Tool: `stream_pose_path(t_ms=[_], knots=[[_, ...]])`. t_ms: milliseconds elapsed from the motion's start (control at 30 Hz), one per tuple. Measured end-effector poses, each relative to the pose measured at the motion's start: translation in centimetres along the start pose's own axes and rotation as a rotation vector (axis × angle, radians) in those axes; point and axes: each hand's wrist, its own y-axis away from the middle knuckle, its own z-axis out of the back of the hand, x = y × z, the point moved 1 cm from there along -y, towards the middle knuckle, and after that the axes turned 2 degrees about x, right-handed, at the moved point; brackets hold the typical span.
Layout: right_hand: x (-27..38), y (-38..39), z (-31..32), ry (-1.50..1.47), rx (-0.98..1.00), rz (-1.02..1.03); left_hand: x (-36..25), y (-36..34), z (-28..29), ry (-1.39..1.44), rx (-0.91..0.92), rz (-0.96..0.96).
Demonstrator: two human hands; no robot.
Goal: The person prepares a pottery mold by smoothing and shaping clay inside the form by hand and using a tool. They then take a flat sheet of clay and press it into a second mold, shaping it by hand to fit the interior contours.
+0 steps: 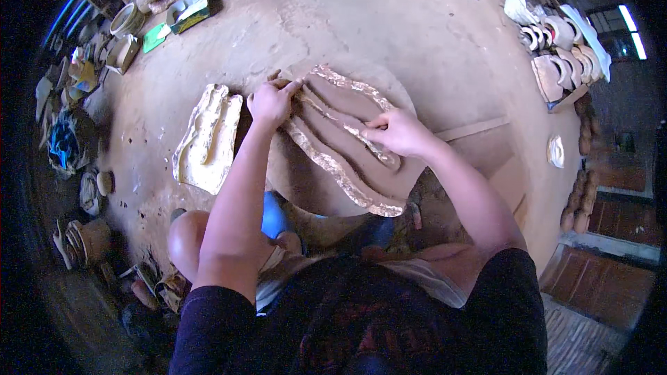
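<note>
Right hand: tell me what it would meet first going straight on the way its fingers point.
The right hand would first meet the pale, wavy middle ridge, just past its fingertips; it may already touch it, as depth is unclear.

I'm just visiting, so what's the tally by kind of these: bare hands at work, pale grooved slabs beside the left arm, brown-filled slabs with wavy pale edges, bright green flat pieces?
Hands, left hand and right hand: 2
Pale grooved slab: 1
Brown-filled slab: 1
Bright green flat piece: 1
Total: 5
</note>
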Motion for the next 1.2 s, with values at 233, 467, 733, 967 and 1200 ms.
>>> stream_pose_path(t_ms=[233, 467, 733, 967, 1200], knots=[[0.0, 1.5, 0.2, 0.085, -0.023, 0.130, 1.2, -0.4, -0.2, 0.051, 0.002, -0.041], [-0.6, 1.8, 0.6, -0.019, 0.047, -0.034, 0.3, -0.2, 0.0, 0.108, 0.110, 0.048], [-2.4, 2.3, 0.7, 0.195, 0.004, 0.196, -0.2, 0.3, 0.3, 0.081, 0.092, 0.059], [-2.4, 2.8, 1.1, 0.246, -0.014, 0.190, 1.2, 0.0, -0.2, 0.108, 0.066, 0.052], [-3.4, 3.1, 1.3, 0.154, 0.043, 0.098, 2.7, -0.4, -1.3, 0.194, -0.024, -0.026]])
